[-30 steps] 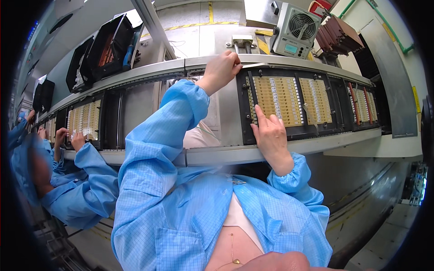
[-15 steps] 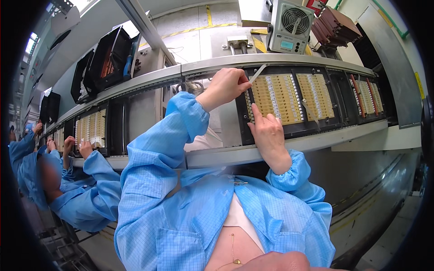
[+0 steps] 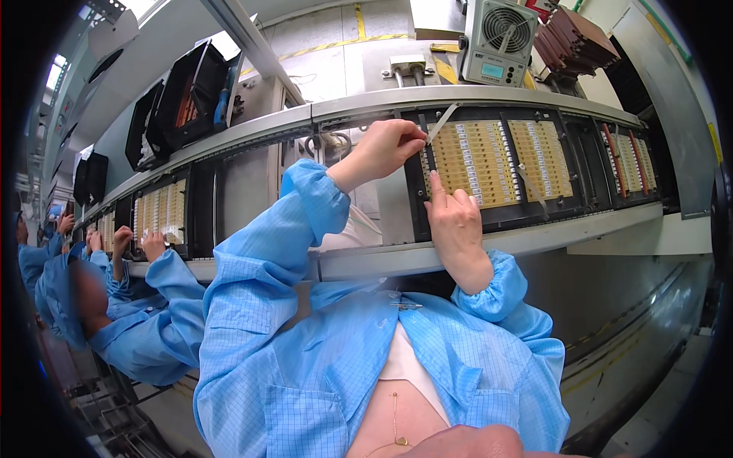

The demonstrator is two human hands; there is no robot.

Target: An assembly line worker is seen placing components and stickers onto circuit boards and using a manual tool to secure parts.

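Note:
A tan panel of several narrow circuit boards [image 3: 477,164], dotted with small white parts, lies in a black carrier frame [image 3: 489,221]. At its far left corner my left hand [image 3: 382,149] is closed in a pinch, at the lower end of a slanting pale strip [image 3: 444,122]. Whatever sits between those fingertips is hidden. My right hand [image 3: 456,229] rests over the near left edge of the carrier, index finger stretched toward the panel's left border, thumb apart and other fingers loosely bent. A second pale strip [image 3: 533,188] crosses the gap to a smaller tan panel [image 3: 542,160].
Conveyor rails [image 3: 366,261] run across in front of me. Farther right sits another carrier with red bars [image 3: 613,164]. Beyond the far rail stand a fan unit [image 3: 500,42] and black bins [image 3: 191,99]. At left, a co-worker's hands [image 3: 153,244] are over another panel [image 3: 164,210].
The whole view has shifted slightly. Both my hands stay at nearly the same places on the carrier, with only small finger movement.

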